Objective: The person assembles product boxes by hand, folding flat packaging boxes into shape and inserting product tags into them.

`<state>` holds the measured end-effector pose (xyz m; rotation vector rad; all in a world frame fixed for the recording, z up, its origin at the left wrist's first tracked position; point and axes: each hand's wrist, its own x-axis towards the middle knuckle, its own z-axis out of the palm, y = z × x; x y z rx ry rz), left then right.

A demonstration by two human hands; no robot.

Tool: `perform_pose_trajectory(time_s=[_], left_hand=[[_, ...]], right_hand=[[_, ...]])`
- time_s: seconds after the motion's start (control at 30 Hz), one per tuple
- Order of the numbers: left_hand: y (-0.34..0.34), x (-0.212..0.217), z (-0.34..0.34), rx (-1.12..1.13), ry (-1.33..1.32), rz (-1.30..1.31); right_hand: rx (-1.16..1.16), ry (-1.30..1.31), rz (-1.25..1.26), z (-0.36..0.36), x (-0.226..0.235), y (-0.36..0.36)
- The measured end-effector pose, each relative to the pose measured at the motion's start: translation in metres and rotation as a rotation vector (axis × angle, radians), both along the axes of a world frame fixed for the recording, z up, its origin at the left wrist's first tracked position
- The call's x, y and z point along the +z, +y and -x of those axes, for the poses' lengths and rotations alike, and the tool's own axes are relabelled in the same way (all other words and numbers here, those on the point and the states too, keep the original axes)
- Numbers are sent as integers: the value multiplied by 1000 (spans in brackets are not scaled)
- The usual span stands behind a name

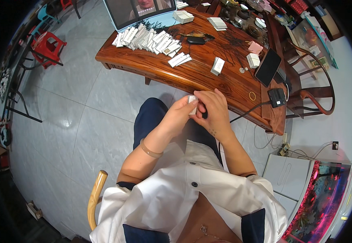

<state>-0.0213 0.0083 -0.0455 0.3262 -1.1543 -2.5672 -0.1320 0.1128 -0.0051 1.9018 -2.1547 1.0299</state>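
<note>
L hand [177, 113] pinching wht. card [191, 98]; R hand [214, 108] just beside, can't tell grip.

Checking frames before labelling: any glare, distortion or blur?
Head view: near edge of the wooden table looks bowed, likely fisheye; corners black. Head view: glare spot on the grey floor, left; pink-red glow from the tank, lower right. Head view: left hand and white piece outlined clearly, no obvious motion blur, fine detail too small to tell.
</note>
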Motion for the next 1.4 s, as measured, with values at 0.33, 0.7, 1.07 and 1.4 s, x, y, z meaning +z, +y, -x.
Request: perform_pose_trajectory(time_s=[0.33,0.7,1.07,1.4], left_hand=[[3,10,-1,30,-9,24],[3,4,1,-5,-13,66],[4,10,2,-5,-58,73],[-3,8,1,103,-120,42]], right_hand=[[21,49,-53,2,8,1],[46,0,-82,4,8,2],[40,-10,-74,5,5,4],[-290,-22,20,113,11,-11]])
